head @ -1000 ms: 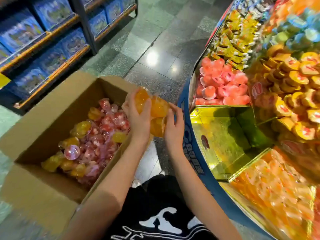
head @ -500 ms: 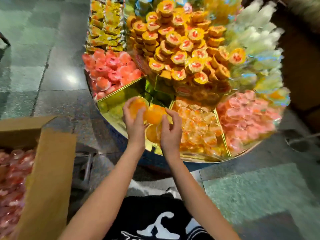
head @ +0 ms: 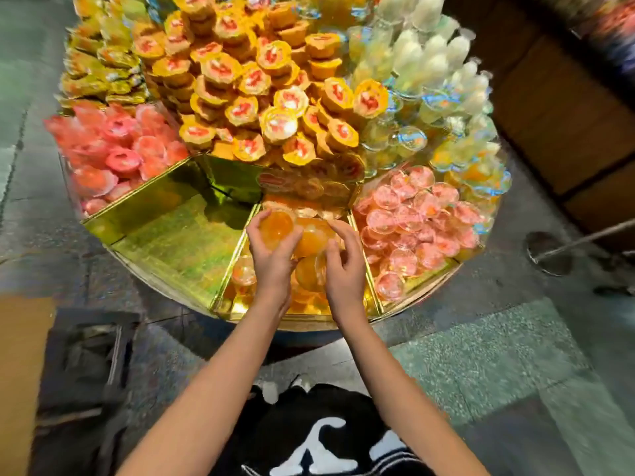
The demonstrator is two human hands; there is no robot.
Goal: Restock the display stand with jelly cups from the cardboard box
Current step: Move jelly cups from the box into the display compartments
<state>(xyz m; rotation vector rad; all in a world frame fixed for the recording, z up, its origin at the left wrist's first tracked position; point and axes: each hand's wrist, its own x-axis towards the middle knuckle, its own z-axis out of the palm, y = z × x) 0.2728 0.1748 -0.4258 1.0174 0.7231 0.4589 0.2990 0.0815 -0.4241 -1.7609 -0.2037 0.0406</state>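
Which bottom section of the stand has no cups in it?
The gold section just left of the left hand; its neighbours hold pink cups and orange cups.

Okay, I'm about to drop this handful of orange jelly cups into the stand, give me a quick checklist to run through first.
1. Hands over the right wedge: ok. The left hand and right hand are above the orange compartment.
2. Grip: ok. Both hands hold the orange jelly cups between them.
3. Colour match: ok. The cups already lying in that wedge are orange.
4. Room left in the wedge: cannot tell. The hands hide most of it.
5. Neighbouring stock: ok. The pink cups lie beyond the gold divider.
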